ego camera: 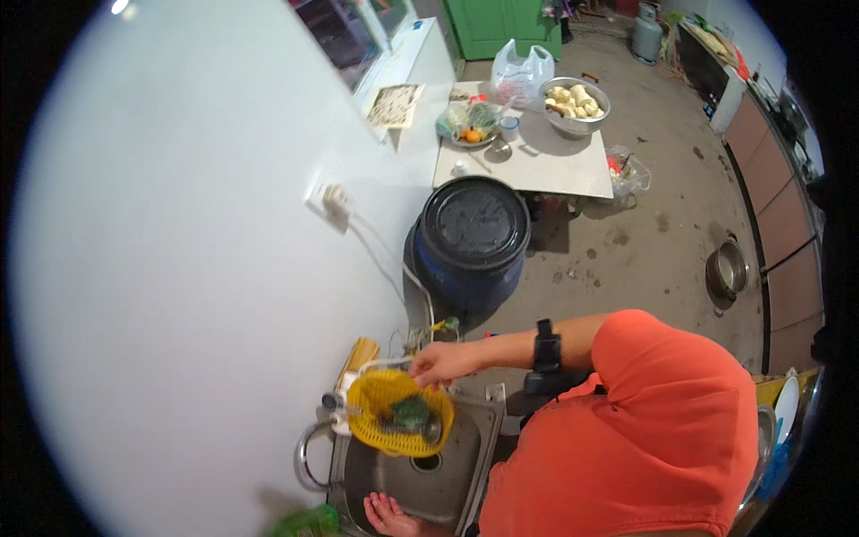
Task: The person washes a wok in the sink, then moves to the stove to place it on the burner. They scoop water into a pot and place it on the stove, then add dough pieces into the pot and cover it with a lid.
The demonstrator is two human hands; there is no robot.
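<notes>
My right hand (443, 364) grips the rim of a yellow plastic colander basket (368, 436), which hangs tilted over the stainless steel sink (463, 463). Inside the basket lie a dark green item (409, 411) and a greyish rounded thing (431, 429), both too blurred to name. Near the sink's lower edge, my left hand (388, 515) is held palm up with nothing in it, apart from the basket. A curved metal faucet (305, 450) rises at the wall side. Below the basket shows the sink's drain (426, 463).
A lidded blue barrel (476, 225) stands beyond the sink, beside a white table (564, 168). The table bears a steel pot of pale peeled pieces (576, 104), a plastic bag (522, 74) and a ladle (498, 151). A metal pan (728, 268) sits on the floor. A cord runs from a wall plug (335, 200).
</notes>
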